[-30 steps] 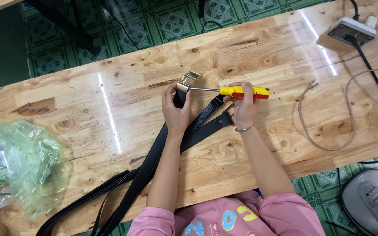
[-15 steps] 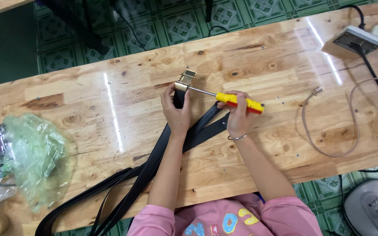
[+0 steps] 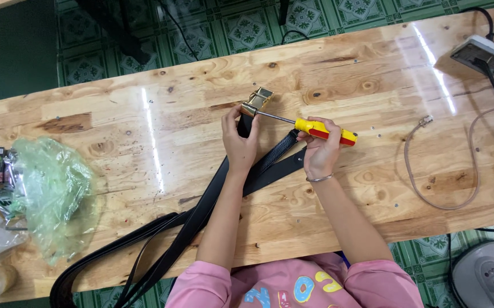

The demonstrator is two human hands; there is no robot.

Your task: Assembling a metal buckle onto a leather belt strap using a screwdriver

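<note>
The fingers of the left hand [image 3: 240, 144] are wrapping closed around the end of a black flat leather belt strap [image 3: 201, 208], pinning it just below a gold-coloured metal buckle [image 3: 256, 103] that is lying near the middle of the light wooden bench [image 3: 213, 85], closer to its far edge. The fingers of the right hand [image 3: 319, 153] are curling shut around the yellow-and-red plastic handle of a screwdriver [image 3: 322, 130], whose thin steel shaft is reaching leftward with its tip meeting the buckle. A thin metal bangle [image 3: 319, 179] is circling the right wrist. From the left hand the strap is running back toward the near edge and left, joining more black straps that are trailing over the near left corner. A second black strap end [image 3: 281, 149] is lying between the two hands. A crumpled pale green plastic bag [image 3: 53, 194] is sitting by the left edge, with small packets just beside it. A beige looped cable [image 3: 446, 165] is curving across the right part of the bench, and a grey power strip [image 3: 482, 54] is resting at the far right corner. Pink sleeves [image 3: 201, 288] are showing at the near edge, above a green patterned tile floor [image 3: 218, 28].
</note>
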